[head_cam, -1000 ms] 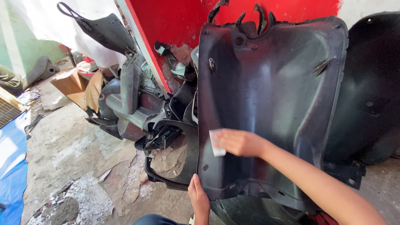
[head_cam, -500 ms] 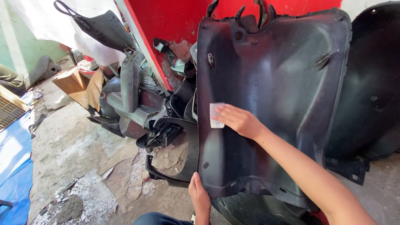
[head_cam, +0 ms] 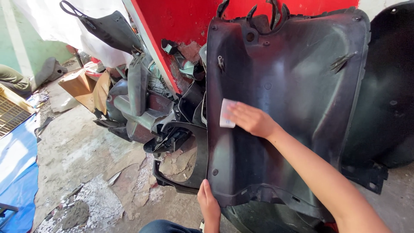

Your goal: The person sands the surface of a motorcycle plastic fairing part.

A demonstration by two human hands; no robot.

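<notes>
A large black plastic body panel [head_cam: 297,86] stands upright in front of me, its inner side facing me. My right hand [head_cam: 252,121] presses a small pale sheet, like sandpaper [head_cam: 226,113], flat against the panel near its left edge. My left hand [head_cam: 208,203] grips the panel's lower left edge from below and steadies it. The panel leans toward a red wall [head_cam: 185,21].
A heap of dark plastic vehicle parts [head_cam: 142,103] lies to the left of the panel. Another black curved panel [head_cam: 392,95] stands at the right. A cardboard box [head_cam: 79,84] sits further left, a blue tarp [head_cam: 15,172] at the left edge, on cracked concrete floor [head_cam: 77,155].
My right hand has slid the pale sheet up the panel's left side, from lower down to mid-height. The left hand keeps its hold on the bottom edge.
</notes>
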